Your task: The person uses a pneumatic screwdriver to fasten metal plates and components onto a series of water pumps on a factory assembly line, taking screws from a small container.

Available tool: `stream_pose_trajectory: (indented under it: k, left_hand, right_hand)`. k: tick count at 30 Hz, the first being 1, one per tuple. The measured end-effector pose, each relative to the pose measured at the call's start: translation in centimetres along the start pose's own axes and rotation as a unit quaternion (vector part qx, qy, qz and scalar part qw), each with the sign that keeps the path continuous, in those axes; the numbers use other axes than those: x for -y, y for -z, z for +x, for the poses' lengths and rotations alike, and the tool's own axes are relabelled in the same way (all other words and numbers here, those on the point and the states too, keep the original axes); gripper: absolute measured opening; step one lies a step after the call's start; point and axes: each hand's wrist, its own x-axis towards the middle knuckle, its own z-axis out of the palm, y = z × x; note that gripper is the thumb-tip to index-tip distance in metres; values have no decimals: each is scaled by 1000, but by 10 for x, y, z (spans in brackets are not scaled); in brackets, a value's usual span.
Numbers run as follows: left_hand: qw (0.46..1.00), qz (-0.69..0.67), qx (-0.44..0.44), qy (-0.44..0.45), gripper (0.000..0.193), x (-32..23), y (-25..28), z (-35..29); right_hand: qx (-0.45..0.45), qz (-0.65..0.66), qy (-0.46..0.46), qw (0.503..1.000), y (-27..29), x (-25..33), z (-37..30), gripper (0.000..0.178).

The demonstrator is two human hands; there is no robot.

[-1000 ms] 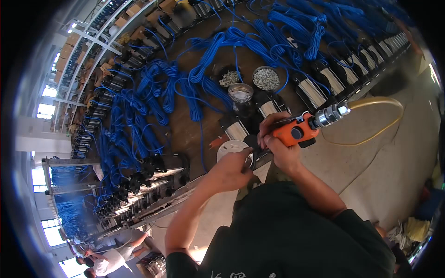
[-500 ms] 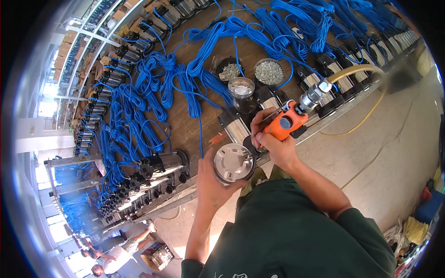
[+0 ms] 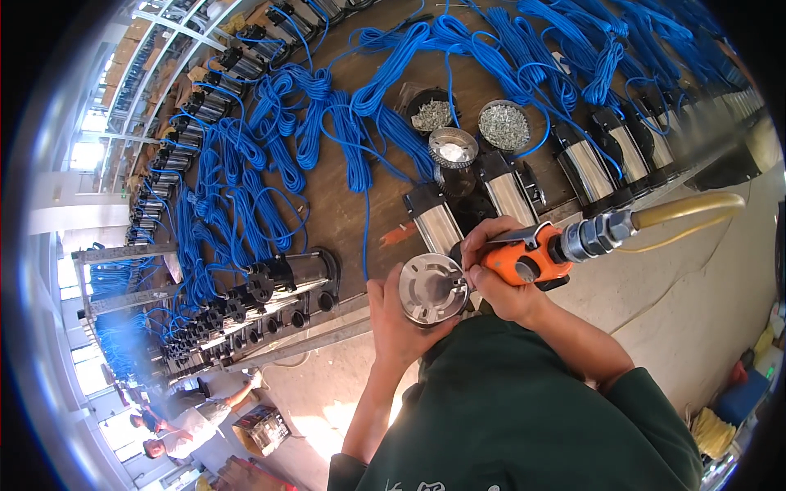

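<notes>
My left hand (image 3: 395, 327) is closed round the side of a round metal pump part (image 3: 427, 296), whose silvery face with slots and holes points up at me. In my right hand (image 3: 509, 293) is an orange air screwdriver (image 3: 528, 260), gripped by the body. Its dark bit reaches over the right part of the metal face; whether it touches a screw I cannot tell. The pump part is at the table's near edge, close to my shirt. Just beyond stands a silver motor housing (image 3: 435, 225) with a black cap.
A yellow air hose (image 3: 688, 211) runs right from the screwdriver. Bowls of small screws (image 3: 503, 127) and a perforated metal cup (image 3: 453, 149) stand beyond. Coiled blue cables (image 3: 393, 69) cover the table (image 3: 340, 221). Motors line the right edge; black-ended pumps (image 3: 286, 278) lie left. People (image 3: 184, 430) are far left.
The screwdriver has come down and turned so its bit is over the metal face. My left hand still holds the pump part, and the whole view has shifted slightly.
</notes>
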Motion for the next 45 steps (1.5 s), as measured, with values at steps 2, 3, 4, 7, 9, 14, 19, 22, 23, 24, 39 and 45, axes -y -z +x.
stream_pose_trajectory:
  k: [2, 3, 4, 7, 9, 14, 19, 22, 23, 24, 39, 45]
  left_hand:
    - [1000, -6, 3, -6, 98, 2, 0, 3]
    - [1000, -9, 6, -6, 98, 3, 0, 4]
    - [1000, -12, 7, -4, 98, 2, 1, 4]
    - [1000, -10, 5, -5, 98, 3, 2, 2]
    - [1000, -9, 5, -8, 98, 3, 2, 2]
    - [1000, -9, 15, -11, 99, 3, 3, 5]
    - [1000, -5, 14, -16, 100, 2, 4, 4]
    - [1000, -5, 11, -22, 100, 2, 5, 4]
    - [1000, -7, 9, -22, 100, 2, 5, 4]
    - [1000, -7, 11, -18, 100, 1, 6, 4]
    - [543, -715, -167, 408, 28, 68, 24, -41]
    - [617, -725, -89, 294, 30, 20, 39, -45]
  right_hand:
    - [4, -9, 4, 1000, 0, 0, 0, 28]
    - [4, -14, 7, 1000, 2, -1, 0, 28]
    - [6, -19, 10, 1000, 4, -2, 0, 28]
    - [-4, -14, 13, 1000, 1, -2, 0, 27]
    - [-8, -7, 13, 1000, 1, -3, 0, 26]
    - [-14, -12, 7, 1000, 2, -6, -2, 25]
    - [-43, -13, 4, 999, -3, -6, -1, 21]
    - [-53, -31, 7, 998, -5, -6, -1, 19]
    - [-54, -32, 11, 998, -5, -7, 0, 19]
    - [-54, -32, 14, 998, -5, -7, 1, 19]
    - [-27, 79, 63, 994, -21, 23, 1, 32]
    - [29, 158, 108, 981, -44, 28, 4, 32]
